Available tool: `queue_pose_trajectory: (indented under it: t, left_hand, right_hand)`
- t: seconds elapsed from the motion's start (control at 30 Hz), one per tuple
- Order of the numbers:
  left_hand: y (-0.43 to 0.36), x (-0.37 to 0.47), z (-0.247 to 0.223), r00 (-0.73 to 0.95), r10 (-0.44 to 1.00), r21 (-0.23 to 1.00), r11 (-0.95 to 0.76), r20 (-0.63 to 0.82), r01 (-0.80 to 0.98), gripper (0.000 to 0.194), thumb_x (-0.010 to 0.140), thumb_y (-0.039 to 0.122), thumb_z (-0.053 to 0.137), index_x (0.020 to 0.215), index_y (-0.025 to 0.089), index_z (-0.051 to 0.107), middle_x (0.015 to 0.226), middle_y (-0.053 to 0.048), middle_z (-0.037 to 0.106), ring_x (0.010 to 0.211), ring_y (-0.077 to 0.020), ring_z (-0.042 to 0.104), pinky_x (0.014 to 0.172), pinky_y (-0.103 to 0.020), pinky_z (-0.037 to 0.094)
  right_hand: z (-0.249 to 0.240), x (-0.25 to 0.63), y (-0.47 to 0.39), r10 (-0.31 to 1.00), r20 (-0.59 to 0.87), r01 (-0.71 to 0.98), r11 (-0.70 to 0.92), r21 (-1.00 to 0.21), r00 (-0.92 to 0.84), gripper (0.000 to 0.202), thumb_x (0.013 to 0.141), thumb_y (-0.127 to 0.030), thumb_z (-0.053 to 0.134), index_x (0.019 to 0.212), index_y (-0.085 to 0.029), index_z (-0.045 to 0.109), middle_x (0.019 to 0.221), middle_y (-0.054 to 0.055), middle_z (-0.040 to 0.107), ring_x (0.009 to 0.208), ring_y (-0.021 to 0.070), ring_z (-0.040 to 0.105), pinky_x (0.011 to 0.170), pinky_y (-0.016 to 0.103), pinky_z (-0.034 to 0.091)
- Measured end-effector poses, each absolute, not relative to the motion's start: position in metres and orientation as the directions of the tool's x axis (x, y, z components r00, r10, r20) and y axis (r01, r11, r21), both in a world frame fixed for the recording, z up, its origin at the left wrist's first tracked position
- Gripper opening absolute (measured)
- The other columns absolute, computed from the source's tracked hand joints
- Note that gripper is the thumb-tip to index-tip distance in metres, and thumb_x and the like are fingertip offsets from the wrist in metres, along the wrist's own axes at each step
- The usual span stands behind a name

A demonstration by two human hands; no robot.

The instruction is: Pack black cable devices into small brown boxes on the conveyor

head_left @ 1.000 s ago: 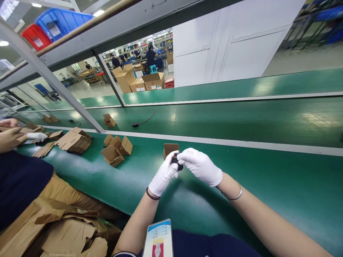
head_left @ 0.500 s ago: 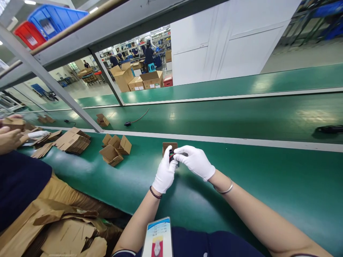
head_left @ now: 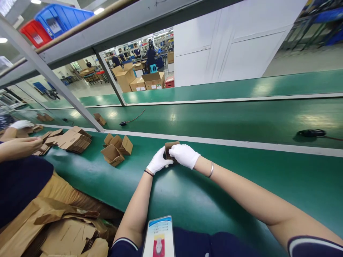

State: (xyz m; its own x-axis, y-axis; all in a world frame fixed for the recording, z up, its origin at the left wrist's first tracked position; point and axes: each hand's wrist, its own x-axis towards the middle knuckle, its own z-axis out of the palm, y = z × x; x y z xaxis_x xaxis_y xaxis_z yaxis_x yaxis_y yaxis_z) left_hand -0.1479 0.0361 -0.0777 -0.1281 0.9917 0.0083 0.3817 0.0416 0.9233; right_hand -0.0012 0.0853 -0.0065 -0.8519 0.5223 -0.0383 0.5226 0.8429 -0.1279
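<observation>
A small brown cardboard box [head_left: 172,144] stands on the green work surface in front of me, its flap raised at the back. My left hand [head_left: 158,161], in a white glove, grips the box's left side, with the thumb across its front. From the right, my gloved right hand [head_left: 184,155] reaches over the box with its fingers bent together at the opening. Whatever those fingertips hold is hidden by the glove and box. Several opened small boxes [head_left: 114,154] stand to the left of my hands.
Flat cardboard pieces [head_left: 76,140] lie stacked farther left, beside a co-worker's bare hand [head_left: 29,146]. Behind a pale rail [head_left: 214,141] runs a green belt [head_left: 227,117] carrying a corded black object [head_left: 311,133] and a smaller black one [head_left: 123,123]. A slanted post [head_left: 61,84] rises at left.
The black part with a red wire, earlier between my hands, is out of sight. My left hand has moved onto the box and my right to its opening. The belt's black objects shifted left.
</observation>
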Motion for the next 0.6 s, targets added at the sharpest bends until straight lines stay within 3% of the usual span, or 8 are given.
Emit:
queue_pose_trajectory:
  t: [0.1,0.3,0.4,0.47,0.53,0.6]
  left_hand:
    - [0.036,-0.143,-0.081,-0.091,0.996,0.913,0.044,-0.008,0.406,0.058,0.058,0.013,0.075,0.112,0.013,0.053,0.093,-0.006,0.066,0.078,-0.0170,0.063,0.078,-0.033,0.052]
    - [0.031,-0.141,-0.082,-0.072,0.997,0.888,0.056,-0.025,0.456,0.053,0.064,0.019,0.072,0.112,0.013,0.050,0.083,-0.003,0.065,0.055,-0.0123,0.058,0.060,-0.030,0.052]
    - [0.029,-0.144,-0.076,-0.052,0.998,0.867,0.009,0.020,0.498,0.055,0.061,0.021,0.074,0.111,0.014,0.054,0.097,-0.007,0.065,0.081,-0.0204,0.064,0.077,-0.036,0.053]
    - [0.025,-0.154,-0.068,-0.089,0.990,0.834,-0.043,0.109,0.550,0.061,0.060,0.024,0.076,0.116,0.015,0.054,0.119,-0.012,0.057,0.112,-0.0264,0.054,0.098,-0.041,0.043]
    - [0.017,-0.171,-0.057,-0.297,0.915,0.756,-0.015,0.275,0.654,0.064,0.065,0.031,0.074,0.123,0.017,0.050,0.137,-0.014,0.042,0.131,-0.0283,0.036,0.110,-0.044,0.028]
    - [0.007,-0.193,-0.044,-0.580,0.680,0.659,0.187,0.449,0.729,0.058,0.073,0.035,0.067,0.125,0.018,0.049,0.145,-0.015,0.030,0.138,-0.0300,0.022,0.113,-0.050,0.019]
  right_hand:
    - [-0.010,-0.012,0.083,0.525,-0.122,0.537,0.835,-0.121,-0.843,0.015,0.076,-0.004,0.057,0.079,-0.008,0.071,0.083,0.016,0.069,0.083,0.0268,0.066,0.072,0.032,0.047]
    - [-0.020,-0.029,0.091,0.546,-0.189,0.575,0.798,-0.180,-0.816,0.011,0.067,-0.002,0.061,0.067,-0.009,0.070,0.069,0.013,0.069,0.072,0.0240,0.067,0.068,0.029,0.049]
    - [-0.025,-0.028,0.094,0.561,-0.171,0.587,0.779,-0.220,-0.810,0.011,0.065,-0.002,0.062,0.062,-0.010,0.069,0.066,0.011,0.068,0.068,0.0228,0.067,0.067,0.029,0.049]
    - [-0.027,-0.021,0.094,0.562,-0.146,0.580,0.774,-0.253,-0.814,0.013,0.069,-0.005,0.061,0.059,-0.012,0.068,0.064,0.010,0.067,0.066,0.0212,0.067,0.066,0.029,0.049]
    - [-0.027,-0.011,0.093,0.547,-0.116,0.556,0.787,-0.267,-0.829,0.014,0.074,-0.012,0.062,0.061,-0.012,0.068,0.065,0.011,0.066,0.066,0.0217,0.067,0.066,0.030,0.049]
    - [-0.026,-0.007,0.094,0.523,-0.055,0.516,0.811,-0.275,-0.851,0.013,0.077,-0.021,0.066,0.069,-0.011,0.068,0.073,0.012,0.067,0.069,0.0217,0.066,0.068,0.033,0.051]
